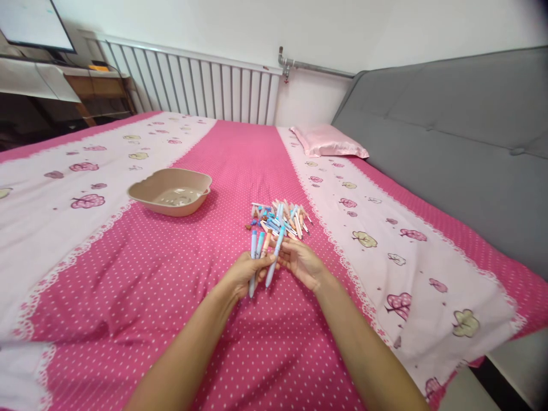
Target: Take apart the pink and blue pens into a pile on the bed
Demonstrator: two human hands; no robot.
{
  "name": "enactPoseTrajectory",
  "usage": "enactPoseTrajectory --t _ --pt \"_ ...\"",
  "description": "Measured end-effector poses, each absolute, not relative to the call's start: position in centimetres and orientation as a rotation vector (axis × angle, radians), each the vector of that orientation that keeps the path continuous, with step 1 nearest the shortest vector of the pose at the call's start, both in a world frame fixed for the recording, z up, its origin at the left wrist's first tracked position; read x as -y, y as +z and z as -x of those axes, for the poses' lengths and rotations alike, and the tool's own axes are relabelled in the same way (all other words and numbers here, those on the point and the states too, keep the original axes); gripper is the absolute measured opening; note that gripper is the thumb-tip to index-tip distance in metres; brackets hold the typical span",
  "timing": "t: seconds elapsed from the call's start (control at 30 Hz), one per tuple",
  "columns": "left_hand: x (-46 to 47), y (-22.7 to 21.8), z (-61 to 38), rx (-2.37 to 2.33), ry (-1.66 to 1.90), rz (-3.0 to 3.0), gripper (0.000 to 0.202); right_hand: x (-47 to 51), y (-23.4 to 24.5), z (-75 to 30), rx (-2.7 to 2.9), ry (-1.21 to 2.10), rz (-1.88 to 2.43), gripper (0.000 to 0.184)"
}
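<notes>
My left hand (248,271) is closed around several slim pens, which stand up between its thumb and fingers. Among them are a lilac-blue pen (252,279), one with a turquoise top (260,242) and one with a brown top (268,238). My left thumb reaches a tilted pale blue pen (276,257) on the right side of the bunch. Behind that pen, the fingers of my right hand (303,262) are loosely stretched towards it, apart from one another. Just beyond both hands lies a loose pile of pens (295,220) in blue, white, peach and brown.
A beige plastic basin (171,208) rests on the pink dotted bedspread (240,154), left of the pile. Further back are a pink pillow (327,141), a grey headboard (449,114) and a white radiator (192,80). A desk with a monitor (34,23) stands far left.
</notes>
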State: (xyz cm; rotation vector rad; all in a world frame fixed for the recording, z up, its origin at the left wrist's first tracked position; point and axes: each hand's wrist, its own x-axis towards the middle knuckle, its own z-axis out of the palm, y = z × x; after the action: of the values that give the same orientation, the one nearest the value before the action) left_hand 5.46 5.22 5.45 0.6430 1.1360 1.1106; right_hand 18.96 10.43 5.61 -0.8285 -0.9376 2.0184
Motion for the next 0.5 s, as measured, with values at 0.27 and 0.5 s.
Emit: enactPoseTrajectory --t 0.27,0.5 --pt "-5.2 5.0 -5.3 -1.121 1.053 -0.685 0.020 -10.7 5.0 -18.9 0.905 1.846 0.911 0.018" --pt "-5.1 5.7 -5.4 -1.113 1.005 -0.655 0.013 -12.0 5.7 -20.4 0.639 1.896 0.966 0.012"
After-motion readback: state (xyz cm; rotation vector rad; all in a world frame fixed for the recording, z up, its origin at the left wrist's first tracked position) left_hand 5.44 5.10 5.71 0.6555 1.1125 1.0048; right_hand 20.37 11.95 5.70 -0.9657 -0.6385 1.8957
